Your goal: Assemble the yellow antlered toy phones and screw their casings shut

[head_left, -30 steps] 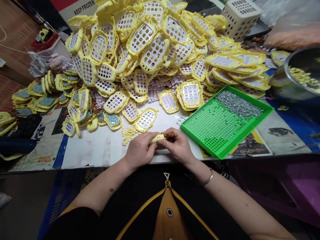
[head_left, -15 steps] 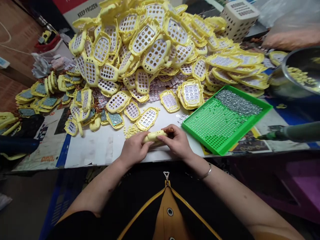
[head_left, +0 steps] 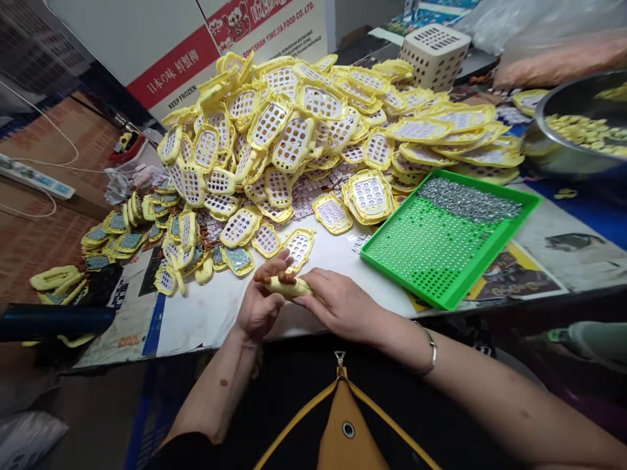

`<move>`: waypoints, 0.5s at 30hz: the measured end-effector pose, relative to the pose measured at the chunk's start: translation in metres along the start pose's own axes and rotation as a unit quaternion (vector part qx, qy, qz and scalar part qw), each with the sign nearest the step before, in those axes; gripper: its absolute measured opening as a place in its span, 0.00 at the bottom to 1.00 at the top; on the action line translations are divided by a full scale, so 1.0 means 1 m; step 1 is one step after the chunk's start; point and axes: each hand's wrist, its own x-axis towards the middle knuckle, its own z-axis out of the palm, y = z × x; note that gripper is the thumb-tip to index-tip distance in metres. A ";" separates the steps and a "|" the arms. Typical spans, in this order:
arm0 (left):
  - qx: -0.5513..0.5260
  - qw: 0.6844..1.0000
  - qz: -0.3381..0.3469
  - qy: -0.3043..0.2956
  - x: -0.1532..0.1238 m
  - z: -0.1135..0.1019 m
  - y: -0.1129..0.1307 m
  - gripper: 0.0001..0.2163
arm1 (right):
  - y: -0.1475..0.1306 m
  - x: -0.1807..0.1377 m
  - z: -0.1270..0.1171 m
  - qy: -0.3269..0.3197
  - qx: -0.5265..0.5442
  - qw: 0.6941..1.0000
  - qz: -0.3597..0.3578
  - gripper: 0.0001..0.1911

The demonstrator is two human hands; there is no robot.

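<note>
Close to the table's front edge, my right hand (head_left: pixel 337 303) grips one end of a small yellow plastic casing (head_left: pixel 288 288) tilted on its side. Brown knobbly parts (head_left: pixel 284 277) show along its upper edge. My left hand (head_left: pixel 257 303) is closed around the other end, its thumb in front and its fingers raised behind. Just beyond the hands lies a yellow-rimmed shell (head_left: pixel 300 248) with a white perforated panel. A similar shell (head_left: pixel 333 213) and a short stack of shells (head_left: pixel 369 196) rest farther back.
A large heap of yellow shells (head_left: pixel 272 124) fills the back of the table. On the right stand a green perforated tray (head_left: pixel 401 251) with small metallic pieces, and a steel bowl (head_left: pixel 551 140) of small yellow parts. A dark cylindrical tool (head_left: pixel 59 321) juts in from the left.
The casing has turned in my hands, and brown parts now show on it. My left hand's fingers have lifted behind it. The whole view has shifted and tilted with the head.
</note>
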 end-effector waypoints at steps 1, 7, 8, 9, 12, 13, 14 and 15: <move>-0.013 1.000 -0.007 0.003 0.001 0.001 0.001 0.22 | -0.003 -0.001 0.002 0.009 -0.038 0.999 -0.010 0.14; -0.034 0.999 -0.027 0.021 -0.002 0.005 -0.005 0.19 | -0.009 -0.004 0.009 0.095 -0.168 0.979 -0.059 0.19; -0.025 0.999 -0.028 0.029 -0.003 0.004 -0.006 0.19 | -0.007 -0.004 0.007 0.083 -0.142 0.985 -0.060 0.20; -0.015 0.999 -0.029 0.041 -0.003 0.001 -0.007 0.19 | -0.005 -0.003 0.006 0.071 -0.114 0.989 -0.057 0.20; -0.001 0.997 -0.021 0.071 -0.004 -0.009 -0.007 0.19 | 0.002 -0.004 0.002 0.058 -0.079 0.995 -0.033 0.25; 0.002 0.997 -0.015 0.076 -0.004 -0.011 -0.007 0.19 | 0.004 -0.005 0.001 0.058 -0.083 0.994 -0.026 0.27; 0.007 0.997 -0.009 0.078 -0.004 -0.013 -0.007 0.19 | 0.005 -0.006 0.001 0.057 -0.090 0.994 -0.023 0.27; 0.011 0.997 -0.004 0.076 -0.004 -0.014 -0.007 0.18 | 0.005 -0.007 0.002 0.055 -0.096 0.994 -0.023 0.26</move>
